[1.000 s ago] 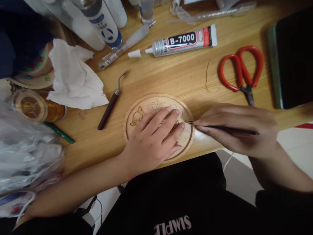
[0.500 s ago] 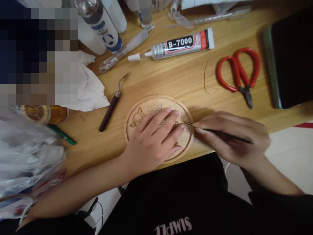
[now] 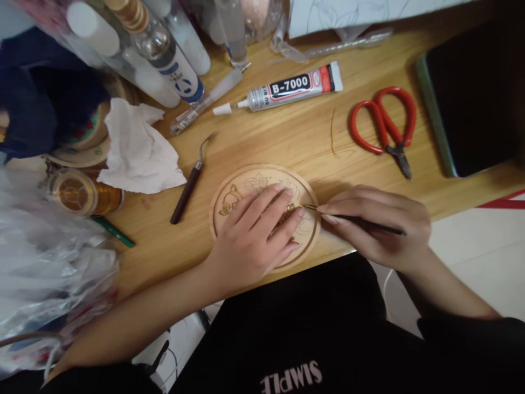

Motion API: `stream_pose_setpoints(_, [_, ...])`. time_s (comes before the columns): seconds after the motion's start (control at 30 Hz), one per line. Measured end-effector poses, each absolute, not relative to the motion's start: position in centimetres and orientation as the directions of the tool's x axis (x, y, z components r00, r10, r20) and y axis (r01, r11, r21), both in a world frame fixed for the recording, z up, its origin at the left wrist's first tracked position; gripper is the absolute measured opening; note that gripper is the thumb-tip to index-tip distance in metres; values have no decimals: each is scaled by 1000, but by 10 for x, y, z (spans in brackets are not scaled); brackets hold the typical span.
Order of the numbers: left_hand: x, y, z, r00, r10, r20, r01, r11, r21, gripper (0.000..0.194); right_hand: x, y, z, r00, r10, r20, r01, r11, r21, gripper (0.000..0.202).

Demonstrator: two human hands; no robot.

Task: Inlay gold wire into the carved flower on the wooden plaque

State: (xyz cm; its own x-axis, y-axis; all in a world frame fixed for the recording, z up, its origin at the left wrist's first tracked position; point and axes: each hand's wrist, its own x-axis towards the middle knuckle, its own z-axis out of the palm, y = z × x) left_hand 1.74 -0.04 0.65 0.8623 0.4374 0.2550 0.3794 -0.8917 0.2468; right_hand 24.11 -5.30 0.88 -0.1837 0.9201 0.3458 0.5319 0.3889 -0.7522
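Note:
A round wooden plate [image 3: 216,189] with a drawn flower pattern and gold wire shapes lies near the table's front edge. My left hand [image 3: 254,235] rests flat over its middle, fingers spread and pointing up and right, hiding part of the pattern. From the right, my right hand [image 3: 377,224] pinches dark tweezers [image 3: 365,221], whose tips are at the plate's right part beside my left fingertips. Whether the tips hold a bit of wire is too small to tell.
Behind the plate are a glue tube [image 3: 291,87], a curved-tip tool [image 3: 187,191] and red-handled cutters [image 3: 383,123]. A phone [image 3: 471,104] lies at right. Tissue [image 3: 141,153], a gold wire spool [image 3: 84,192], bottles [image 3: 174,68] and plastic bags [image 3: 53,246] crowd the left.
The camera view has shifted, so the things on the table appear displaced. Both hands keep nearly the same pose on and beside the plate.

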Motion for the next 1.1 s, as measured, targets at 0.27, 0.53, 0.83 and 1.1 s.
stream_pose_setpoints(0.27, [18,1,8,858,447,254,377,-883,280,38,245,-50,6,-217,920,327,478,392,-786,17])
stream_pose_setpoints(0.53, [17,1,8,864,445,236,378,-882,281,41,252,-43,7,-263,910,322,454,411,-790,12])
stream_pose_setpoints(0.83, [17,1,8,865,442,236,380,-886,267,37,253,-40,9,-297,900,320,459,428,-778,10])
stream_pose_setpoints(1.1, [17,0,6,866,434,248,373,-892,257,33,254,-40,9,-304,898,319,478,433,-764,9])
